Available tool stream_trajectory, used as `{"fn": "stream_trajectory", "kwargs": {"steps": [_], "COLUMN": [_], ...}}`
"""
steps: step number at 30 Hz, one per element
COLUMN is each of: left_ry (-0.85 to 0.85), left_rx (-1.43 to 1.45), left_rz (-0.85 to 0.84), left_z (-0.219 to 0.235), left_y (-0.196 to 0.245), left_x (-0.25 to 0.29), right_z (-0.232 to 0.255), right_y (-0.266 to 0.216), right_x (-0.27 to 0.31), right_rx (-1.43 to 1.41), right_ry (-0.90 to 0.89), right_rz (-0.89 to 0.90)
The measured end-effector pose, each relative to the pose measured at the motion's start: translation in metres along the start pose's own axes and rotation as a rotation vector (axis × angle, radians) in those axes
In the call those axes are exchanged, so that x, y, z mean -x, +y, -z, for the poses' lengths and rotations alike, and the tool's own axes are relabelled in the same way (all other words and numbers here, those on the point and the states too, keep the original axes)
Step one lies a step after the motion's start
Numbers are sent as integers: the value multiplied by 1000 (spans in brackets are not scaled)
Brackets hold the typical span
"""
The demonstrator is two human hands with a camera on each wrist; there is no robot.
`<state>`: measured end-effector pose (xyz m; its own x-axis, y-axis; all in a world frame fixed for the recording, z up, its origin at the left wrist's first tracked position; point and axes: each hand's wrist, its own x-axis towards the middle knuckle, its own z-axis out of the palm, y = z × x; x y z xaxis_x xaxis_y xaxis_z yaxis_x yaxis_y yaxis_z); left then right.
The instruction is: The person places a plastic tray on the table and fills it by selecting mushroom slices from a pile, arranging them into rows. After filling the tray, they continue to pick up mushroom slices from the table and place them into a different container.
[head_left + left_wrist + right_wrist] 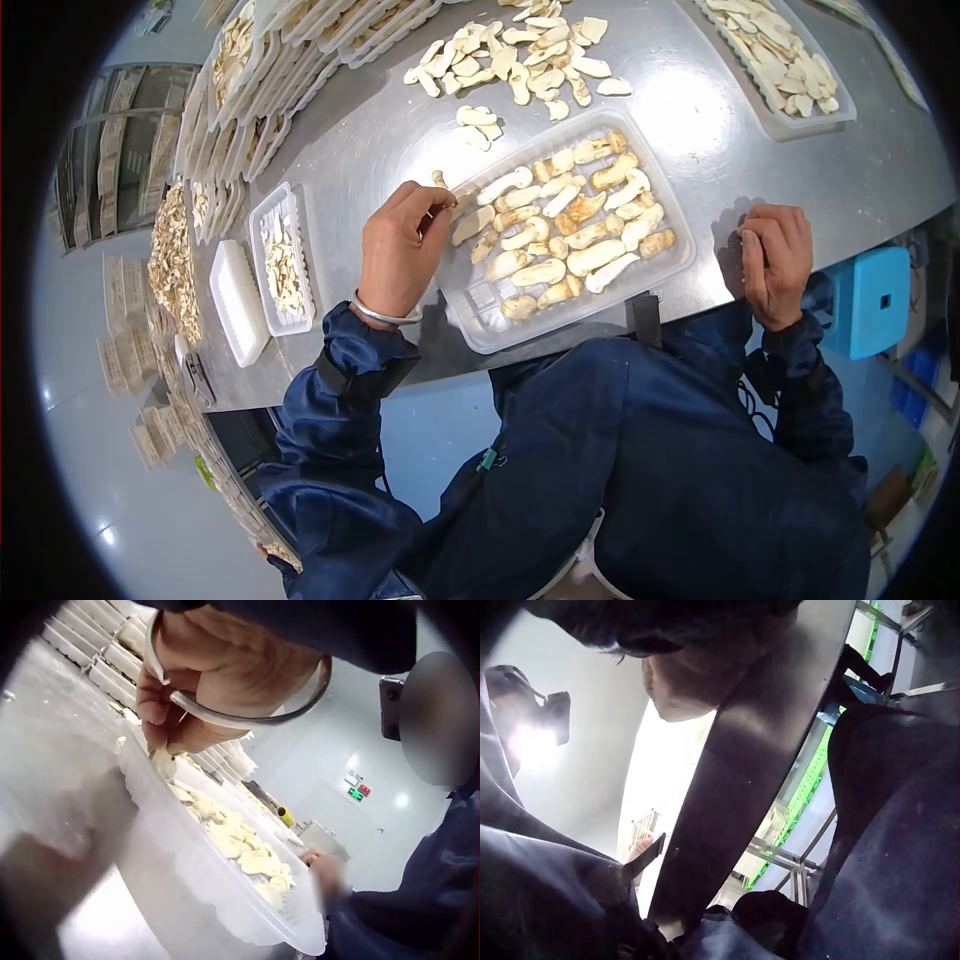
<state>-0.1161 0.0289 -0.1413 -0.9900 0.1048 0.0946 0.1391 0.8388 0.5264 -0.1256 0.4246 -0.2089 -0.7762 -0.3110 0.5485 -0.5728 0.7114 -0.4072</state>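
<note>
A translucent plastic tray [480, 338] lies on the metal table, with rows of pale and browned mushroom slices [540, 271] in it. My left hand [400, 245], with a metal bangle at the wrist, is over the tray's left end. Its thumb and fingertips pinch a mushroom slice [163, 762], seen just inside the rim in the left wrist view. Off to the tray's right, my right hand [778, 262] rests by the table's front edge. Its fingers hang loosely curled and hold nothing. The right wrist view shows only part of that hand [686, 686].
Loose mushroom slices [548, 82] lie behind the tray. Another filled tray [848, 108] is at the back right. To the left are a small tray with slices [306, 322], a white tray [237, 300] and stacked trays [275, 95]. A blue stool [868, 300] stands below right.
</note>
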Motion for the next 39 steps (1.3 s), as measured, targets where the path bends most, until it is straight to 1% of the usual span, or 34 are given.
{"fn": "stream_trajectory", "kwargs": {"steps": [4, 7, 10, 13, 16, 19, 22, 23, 24, 26, 28, 29, 32, 33, 36, 37, 39], "left_ry": [57, 33, 44, 43, 6, -62, 33, 67, 105, 140, 149, 151, 105, 116, 17, 46, 45], "left_rx": [-22, -55, -125, -157, -205, -194, -62, -43, -75, -138, -107, -92, -86, -151, -277, -216, -95], "left_rz": [-37, -44, -89, -75, -143, -167, -188, -128, -142, -162, -143, -136, 142, 171, 163, 164, 185], "left_z": [-3, -3, -1, -5, -4, 3, 12, 15, 23, 27, 23, 20, 13, 7, -9, -13, -16], "left_y": [-1, -2, 2, 0, -1, -2, -7, -13, -13, -35, -67, -75, -84, -85, -97, -101, -110], "left_x": [2, 2, 0, 1, 1, -4, -22, -33, -46, -74, -98, -110, -133, -140, -159, -160, -162], "right_z": [0, 0, 0, 0, -1, -1, 0, 0, 0, 1, 0, 0, 0, 1, 1, 1, 2], "right_y": [0, 0, 0, 1, 1, 0, 0, 0, -1, -1, -1, -1, -2, -2, -1, -2, -3], "right_x": [-1, 0, -1, 0, 0, -1, -2, -2, -2, -3, -2, -2, -1, 0, -1, -2, -2], "right_rx": [-6, -6, -5, -5, -5, -5, 0, 4, 1, -3, -5, -5, -19, -17, -21, -22, -19], "right_ry": [5, 7, 1, 0, 4, 11, 8, 6, 5, 4, 4, 4, -7, -10, -24, -23, -19], "right_rz": [1, 0, 2, 3, 2, 5, 3, -2, -3, -1, -12, -21, -52, -53, -48, -51, -56]}}
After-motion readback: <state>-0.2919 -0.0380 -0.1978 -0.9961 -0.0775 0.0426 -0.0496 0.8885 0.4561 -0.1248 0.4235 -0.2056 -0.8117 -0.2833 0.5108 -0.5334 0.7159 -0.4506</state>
